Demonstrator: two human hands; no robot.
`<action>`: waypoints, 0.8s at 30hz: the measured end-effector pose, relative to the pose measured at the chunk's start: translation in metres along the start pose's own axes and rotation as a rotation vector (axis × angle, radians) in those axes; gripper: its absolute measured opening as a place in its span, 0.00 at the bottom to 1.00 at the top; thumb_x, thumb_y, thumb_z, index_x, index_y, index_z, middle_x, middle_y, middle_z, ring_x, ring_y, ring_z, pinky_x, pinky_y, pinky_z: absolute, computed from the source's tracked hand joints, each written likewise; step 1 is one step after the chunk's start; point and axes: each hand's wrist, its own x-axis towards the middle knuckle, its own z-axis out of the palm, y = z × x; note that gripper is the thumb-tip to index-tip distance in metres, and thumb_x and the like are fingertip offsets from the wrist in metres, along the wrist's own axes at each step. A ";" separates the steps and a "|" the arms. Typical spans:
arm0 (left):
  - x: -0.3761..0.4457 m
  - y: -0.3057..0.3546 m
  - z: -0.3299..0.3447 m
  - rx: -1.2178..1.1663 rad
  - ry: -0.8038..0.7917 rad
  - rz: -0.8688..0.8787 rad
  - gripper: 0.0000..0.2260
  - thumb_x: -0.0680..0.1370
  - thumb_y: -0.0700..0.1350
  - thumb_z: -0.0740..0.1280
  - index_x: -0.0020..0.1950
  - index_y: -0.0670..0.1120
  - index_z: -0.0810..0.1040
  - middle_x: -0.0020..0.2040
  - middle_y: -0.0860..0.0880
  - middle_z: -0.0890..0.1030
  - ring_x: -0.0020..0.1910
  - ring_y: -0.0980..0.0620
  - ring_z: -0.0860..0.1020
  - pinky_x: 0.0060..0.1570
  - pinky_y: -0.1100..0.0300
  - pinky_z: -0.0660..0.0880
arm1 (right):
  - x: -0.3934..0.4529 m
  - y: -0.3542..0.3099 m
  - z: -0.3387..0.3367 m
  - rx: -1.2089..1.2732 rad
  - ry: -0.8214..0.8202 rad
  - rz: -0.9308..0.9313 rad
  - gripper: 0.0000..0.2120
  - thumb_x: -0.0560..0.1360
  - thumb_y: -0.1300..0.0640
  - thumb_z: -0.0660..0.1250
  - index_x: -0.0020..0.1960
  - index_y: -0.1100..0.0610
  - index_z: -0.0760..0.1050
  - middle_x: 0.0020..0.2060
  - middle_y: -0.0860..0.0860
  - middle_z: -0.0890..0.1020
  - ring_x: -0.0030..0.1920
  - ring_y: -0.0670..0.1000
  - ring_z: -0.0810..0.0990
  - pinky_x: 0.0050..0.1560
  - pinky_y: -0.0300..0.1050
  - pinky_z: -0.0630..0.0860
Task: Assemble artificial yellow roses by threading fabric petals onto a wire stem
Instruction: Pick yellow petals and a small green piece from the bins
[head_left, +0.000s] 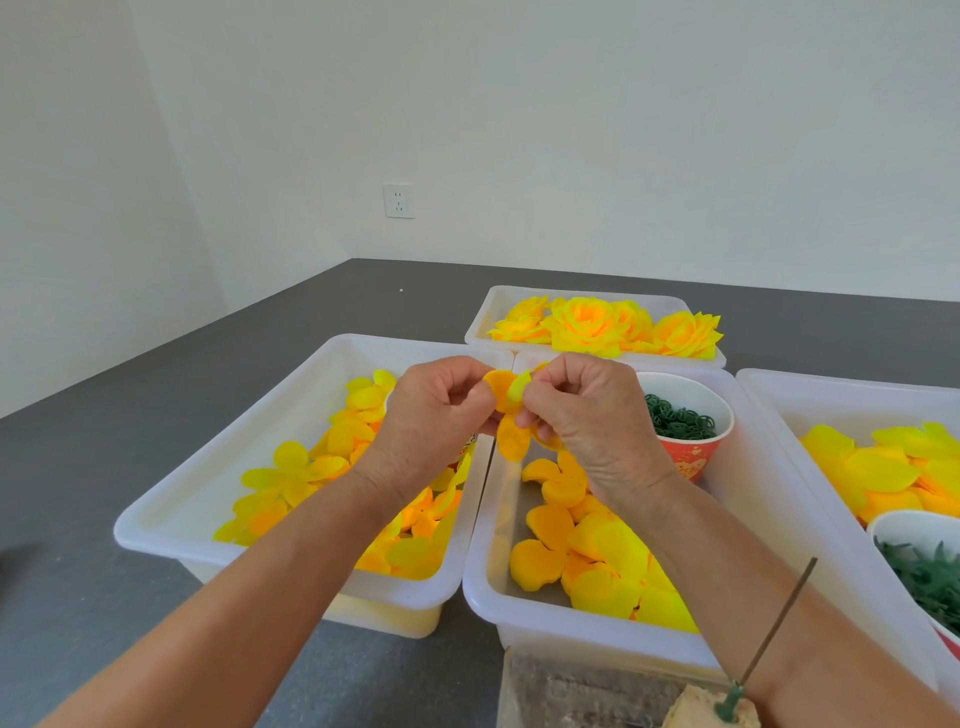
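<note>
**A:** What sits closest to the camera?

**B:** A thin wire stem (777, 621) stands upright at the bottom right, its green base stuck in a pale block. It is bare, with no petals on it.

**A:** And the hands?

**B:** Both are raised over the middle bin (480, 582). The left hand (434, 410) and right hand (582, 410) each pinch one yellow fabric petal piece (511, 415) between them, fingers curled on it. They may be separating or shaping it; the fingers hide the detail.

**A:** How far along is the work?

**B:** Several finished roses (608, 325) lie in the far bin (480, 317). The current flower looks barely started, since the stem is bare. Plenty of loose petals (597, 551) remain in the bins on the grey surface (78, 467), plus green pieces in a red cup (691, 460).
</note>
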 end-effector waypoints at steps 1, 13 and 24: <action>0.000 -0.001 0.000 0.027 -0.001 0.016 0.05 0.75 0.36 0.65 0.44 0.39 0.81 0.38 0.42 0.84 0.37 0.46 0.83 0.43 0.51 0.81 | 0.000 0.000 -0.001 0.029 0.012 0.023 0.08 0.66 0.68 0.65 0.31 0.59 0.73 0.22 0.52 0.78 0.22 0.45 0.69 0.24 0.35 0.69; -0.002 -0.002 0.000 0.140 0.088 0.152 0.07 0.71 0.37 0.73 0.38 0.45 0.77 0.32 0.43 0.81 0.29 0.54 0.75 0.32 0.56 0.75 | 0.003 0.000 0.000 0.481 -0.091 0.265 0.08 0.70 0.73 0.67 0.47 0.65 0.73 0.30 0.55 0.82 0.30 0.49 0.82 0.30 0.37 0.78; 0.003 -0.004 -0.003 0.160 0.303 0.048 0.06 0.72 0.38 0.70 0.36 0.42 0.75 0.31 0.41 0.81 0.31 0.43 0.81 0.37 0.44 0.79 | 0.005 0.008 0.004 0.230 -0.091 0.169 0.06 0.73 0.67 0.67 0.40 0.58 0.77 0.30 0.52 0.80 0.29 0.42 0.78 0.31 0.34 0.76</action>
